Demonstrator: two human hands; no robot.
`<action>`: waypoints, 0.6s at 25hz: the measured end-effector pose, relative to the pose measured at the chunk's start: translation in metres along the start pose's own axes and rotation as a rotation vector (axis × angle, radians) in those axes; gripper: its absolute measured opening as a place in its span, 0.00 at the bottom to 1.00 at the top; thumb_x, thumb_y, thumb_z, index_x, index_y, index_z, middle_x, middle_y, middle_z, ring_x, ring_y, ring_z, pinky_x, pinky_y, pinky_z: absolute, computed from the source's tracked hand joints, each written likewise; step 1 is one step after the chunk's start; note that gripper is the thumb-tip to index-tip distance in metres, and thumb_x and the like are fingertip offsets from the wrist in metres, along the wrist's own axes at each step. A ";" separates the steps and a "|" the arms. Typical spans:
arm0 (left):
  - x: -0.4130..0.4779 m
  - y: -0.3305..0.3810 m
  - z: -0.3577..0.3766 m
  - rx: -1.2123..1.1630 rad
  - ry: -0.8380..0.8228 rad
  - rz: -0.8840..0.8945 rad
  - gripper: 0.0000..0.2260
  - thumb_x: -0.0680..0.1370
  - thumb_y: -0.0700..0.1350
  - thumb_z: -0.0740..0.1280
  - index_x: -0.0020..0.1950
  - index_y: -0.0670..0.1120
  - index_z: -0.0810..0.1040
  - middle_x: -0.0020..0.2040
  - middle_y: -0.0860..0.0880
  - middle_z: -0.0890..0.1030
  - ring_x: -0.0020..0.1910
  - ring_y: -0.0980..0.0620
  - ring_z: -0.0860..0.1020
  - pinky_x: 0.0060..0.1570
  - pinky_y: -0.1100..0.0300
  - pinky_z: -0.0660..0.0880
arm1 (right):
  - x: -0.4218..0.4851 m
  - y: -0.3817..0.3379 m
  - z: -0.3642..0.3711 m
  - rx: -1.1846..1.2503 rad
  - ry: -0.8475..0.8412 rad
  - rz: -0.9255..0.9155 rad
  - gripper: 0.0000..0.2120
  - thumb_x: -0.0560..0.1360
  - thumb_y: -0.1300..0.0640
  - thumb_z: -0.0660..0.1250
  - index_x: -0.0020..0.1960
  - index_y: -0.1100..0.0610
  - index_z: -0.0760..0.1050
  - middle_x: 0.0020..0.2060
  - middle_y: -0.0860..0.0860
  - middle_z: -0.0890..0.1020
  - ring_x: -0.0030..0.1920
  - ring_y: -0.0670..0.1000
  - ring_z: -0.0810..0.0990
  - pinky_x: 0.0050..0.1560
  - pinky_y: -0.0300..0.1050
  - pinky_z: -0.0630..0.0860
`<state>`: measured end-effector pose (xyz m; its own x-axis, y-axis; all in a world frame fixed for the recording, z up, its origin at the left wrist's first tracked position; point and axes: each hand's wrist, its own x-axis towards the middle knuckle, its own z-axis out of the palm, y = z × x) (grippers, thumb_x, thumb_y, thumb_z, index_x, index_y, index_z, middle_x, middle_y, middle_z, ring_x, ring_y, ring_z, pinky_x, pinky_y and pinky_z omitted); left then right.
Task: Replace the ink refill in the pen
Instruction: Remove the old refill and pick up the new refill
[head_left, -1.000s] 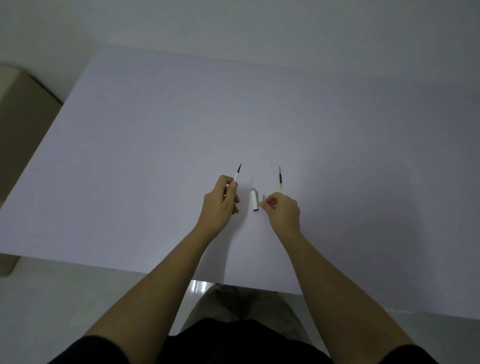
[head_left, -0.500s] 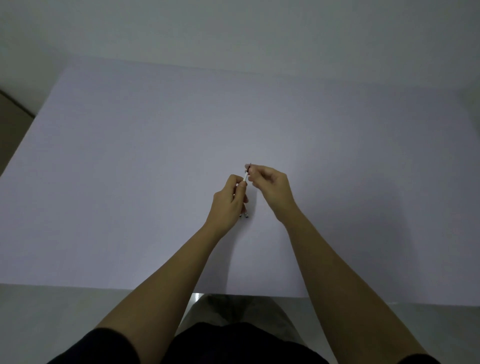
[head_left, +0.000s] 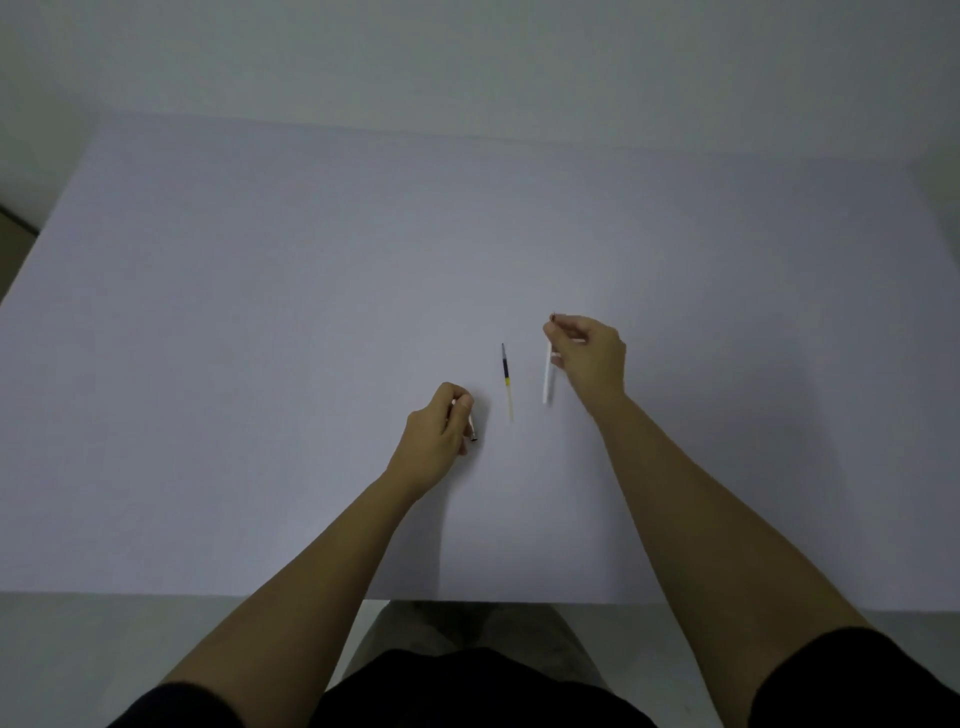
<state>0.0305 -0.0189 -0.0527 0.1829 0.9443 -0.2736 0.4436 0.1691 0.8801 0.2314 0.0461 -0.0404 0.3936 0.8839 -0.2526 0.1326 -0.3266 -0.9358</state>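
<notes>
A broad, flat, pale lavender-grey tabletop (head_left: 311, 312) with a matte, unmarked surface fills most of the view. Its far edge meets a plain, dull grey-white wall (head_left: 467, 57) that runs the whole width of the picture. At the far left a narrow strip of darker brownish surface (head_left: 13, 228) shows beside the table's corner; what it belongs to cannot be told. Below the near edge lies a pale grey floor (head_left: 78, 649), slightly glossy. The light is dim and even, with soft shadows.
</notes>
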 end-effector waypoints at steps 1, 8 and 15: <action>0.003 0.002 0.000 -0.008 0.015 -0.008 0.09 0.81 0.49 0.53 0.45 0.50 0.70 0.34 0.51 0.78 0.30 0.55 0.76 0.37 0.56 0.75 | 0.002 0.008 0.000 -0.113 0.006 -0.014 0.13 0.72 0.58 0.71 0.54 0.62 0.80 0.42 0.56 0.83 0.37 0.48 0.80 0.38 0.34 0.79; 0.022 0.013 -0.006 -0.044 0.092 -0.025 0.08 0.81 0.51 0.54 0.48 0.51 0.70 0.35 0.51 0.79 0.27 0.59 0.75 0.27 0.71 0.72 | 0.005 0.041 0.013 -0.456 0.001 -0.045 0.10 0.70 0.58 0.72 0.49 0.62 0.80 0.43 0.57 0.85 0.41 0.50 0.80 0.43 0.37 0.71; 0.024 0.012 -0.004 -0.053 0.110 -0.041 0.08 0.81 0.50 0.54 0.49 0.50 0.70 0.35 0.51 0.79 0.26 0.60 0.75 0.26 0.71 0.72 | 0.002 0.042 0.016 -0.481 0.022 -0.077 0.10 0.71 0.57 0.71 0.48 0.63 0.79 0.42 0.57 0.84 0.42 0.55 0.82 0.46 0.44 0.77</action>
<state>0.0369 0.0068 -0.0476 0.0670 0.9610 -0.2682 0.4009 0.2203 0.8892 0.2234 0.0393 -0.0844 0.3847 0.9060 -0.1765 0.5659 -0.3826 -0.7303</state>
